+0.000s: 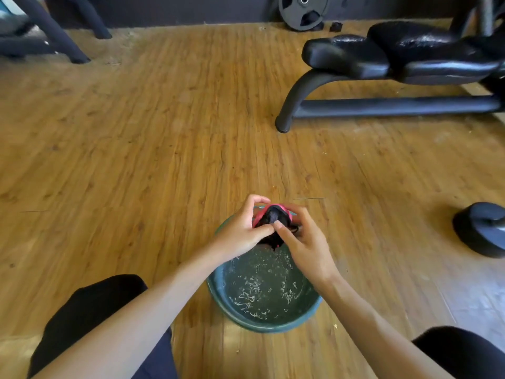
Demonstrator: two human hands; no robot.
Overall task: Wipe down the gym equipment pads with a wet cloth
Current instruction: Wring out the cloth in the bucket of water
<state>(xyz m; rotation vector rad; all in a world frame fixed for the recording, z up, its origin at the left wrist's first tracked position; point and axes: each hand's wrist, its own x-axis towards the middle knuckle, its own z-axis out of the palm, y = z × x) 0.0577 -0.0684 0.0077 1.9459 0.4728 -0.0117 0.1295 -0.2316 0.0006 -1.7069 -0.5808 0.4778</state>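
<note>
A wet cloth [273, 218], black with a pink-red edge, is bunched up between both hands above the far side of a dark green basin [314, 305] of rippling water. My left hand [240, 233] grips the cloth's left side with curled fingers. From the right, my right hand [303, 242] pinches it, thumb on top. Two shiny black bench pads [349, 54] lie at the upper right, well away from the hands.
The basin stands on a wooden floor between my knees. The bench's black frame [300, 105] reaches toward the middle. A black dumbbell [481, 228] lies at the right edge, a weight plate [303, 10] leans on the far wall, and dark machine legs [54, 31] stand upper left.
</note>
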